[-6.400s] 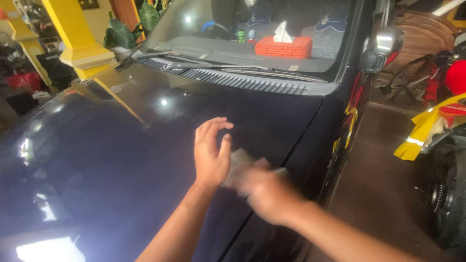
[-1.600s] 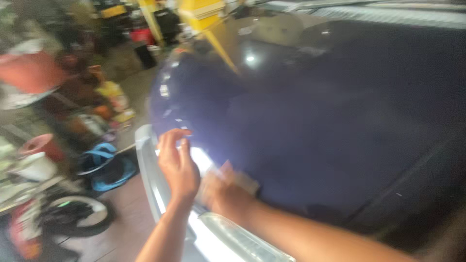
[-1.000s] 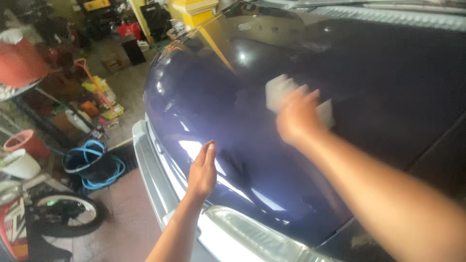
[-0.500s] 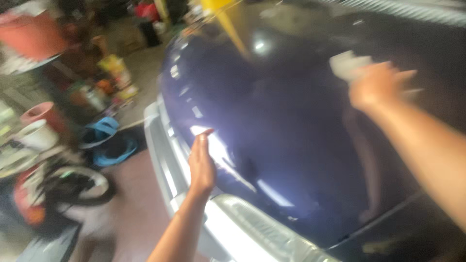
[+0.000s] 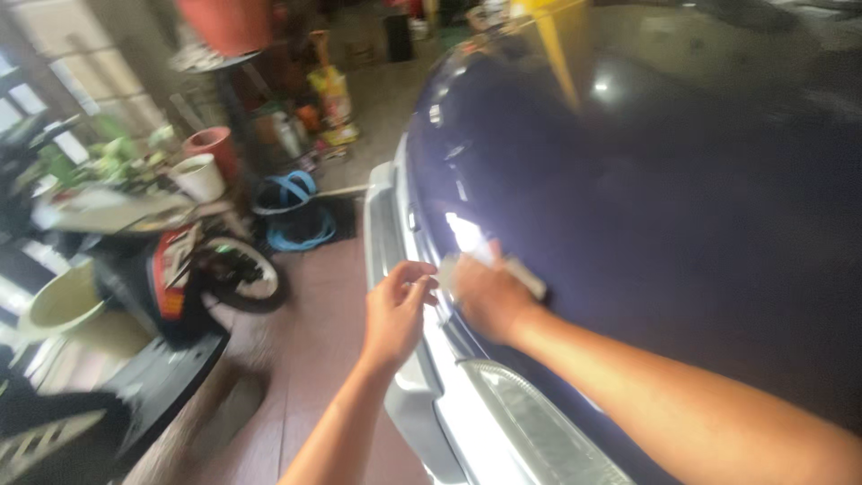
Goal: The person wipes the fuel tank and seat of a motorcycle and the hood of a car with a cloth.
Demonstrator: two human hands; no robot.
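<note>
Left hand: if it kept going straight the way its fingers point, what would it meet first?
Probably the pale cloth under the right hand at the hood's front edge; the left hand fingertips are almost on it, though depth is unclear.

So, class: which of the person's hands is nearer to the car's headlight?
Left, though only narrowly. The left hand hovers empty just up-left of the headlight, over the bumper. The right hand presses a pale cloth on the hood's front edge, slightly farther up.

A cluttered home garage or carport: a dark blue car bonnet (image 5: 646, 198) fills the view, a parked motorbike (image 5: 180, 269) stands beside it, with plant pots (image 5: 199, 176), a coiled blue hose (image 5: 296, 216) and yellow pillar (image 5: 539, 7)
</note>
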